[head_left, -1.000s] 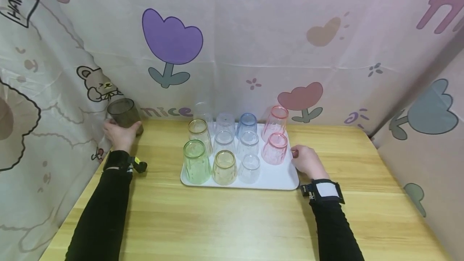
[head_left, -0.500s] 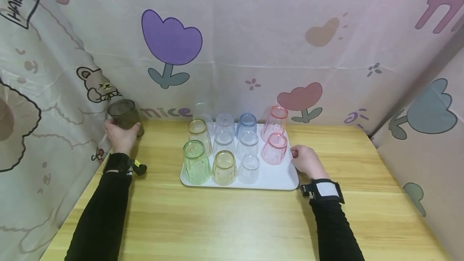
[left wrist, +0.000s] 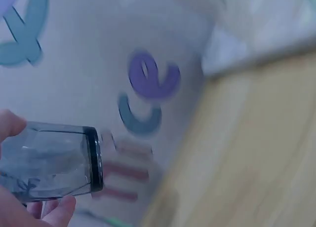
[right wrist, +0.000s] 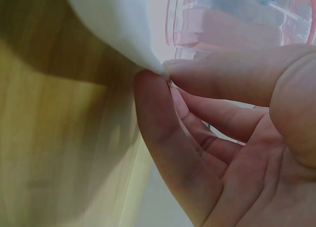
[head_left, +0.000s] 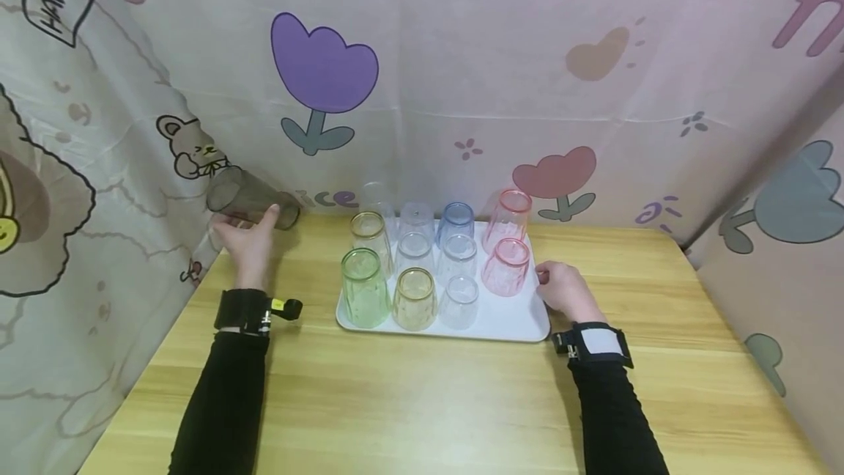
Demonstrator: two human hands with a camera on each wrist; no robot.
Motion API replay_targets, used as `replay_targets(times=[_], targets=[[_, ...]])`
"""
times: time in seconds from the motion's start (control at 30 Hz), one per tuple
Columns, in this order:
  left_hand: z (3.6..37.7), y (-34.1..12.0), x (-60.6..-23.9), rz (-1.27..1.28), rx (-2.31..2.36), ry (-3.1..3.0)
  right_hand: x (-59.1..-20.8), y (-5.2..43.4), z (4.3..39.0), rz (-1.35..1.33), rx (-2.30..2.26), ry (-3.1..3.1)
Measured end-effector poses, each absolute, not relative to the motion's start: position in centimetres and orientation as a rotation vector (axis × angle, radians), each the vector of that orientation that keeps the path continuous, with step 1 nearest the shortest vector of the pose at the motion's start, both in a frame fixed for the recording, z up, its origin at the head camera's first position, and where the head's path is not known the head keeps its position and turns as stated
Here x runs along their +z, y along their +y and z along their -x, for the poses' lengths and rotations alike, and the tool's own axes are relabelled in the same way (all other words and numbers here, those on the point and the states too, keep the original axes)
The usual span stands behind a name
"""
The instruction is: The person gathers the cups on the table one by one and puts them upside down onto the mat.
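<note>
My left hand (head_left: 247, 244) grips a smoky grey glass (head_left: 244, 195) near the back left corner, tilted well over toward its side. In the left wrist view the grey glass (left wrist: 54, 158) lies between thumb and fingers, its thick end pointing right. My right hand (head_left: 568, 290) pinches the right rim of a white tray (head_left: 511, 319); thumb and forefinger meet on the tray edge (right wrist: 123, 34) in the right wrist view. Upside-down glasses stand on the tray: a green glass (head_left: 365, 292), a yellow glass (head_left: 415, 303), a blue glass (head_left: 456, 224), a pink glass (head_left: 506, 270) and several clear ones.
The wooden table (head_left: 409, 402) carries the tray near its back edge. A printed cloth (head_left: 435, 42) hangs behind and on both sides, close to the grey glass. Bare wood lies left, right and in front of the tray.
My left hand has tipped the grey glass from near upright onto a strong slant and moved it slightly right. The right hand keeps its hold on the tray. The head view has shifted a little.
</note>
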State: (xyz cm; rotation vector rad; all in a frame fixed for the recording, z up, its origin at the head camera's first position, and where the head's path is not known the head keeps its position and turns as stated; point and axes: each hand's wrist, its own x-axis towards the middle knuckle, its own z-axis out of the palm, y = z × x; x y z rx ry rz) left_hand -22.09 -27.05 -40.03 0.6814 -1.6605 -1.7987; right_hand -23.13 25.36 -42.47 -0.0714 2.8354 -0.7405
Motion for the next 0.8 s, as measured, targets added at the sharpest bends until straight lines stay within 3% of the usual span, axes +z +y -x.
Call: replay_targets(times=[0.47,0.8], targets=[[19.5,-21.0,-37.4,-0.389,-2.296,-0.987,-42.3,25.2,23.0,0.077,-0.734,2.831],[17.6,-17.8,-34.9,-0.216,-2.497,-0.852,-41.2,25.3,22.3,0.085,-0.773,2.941]])
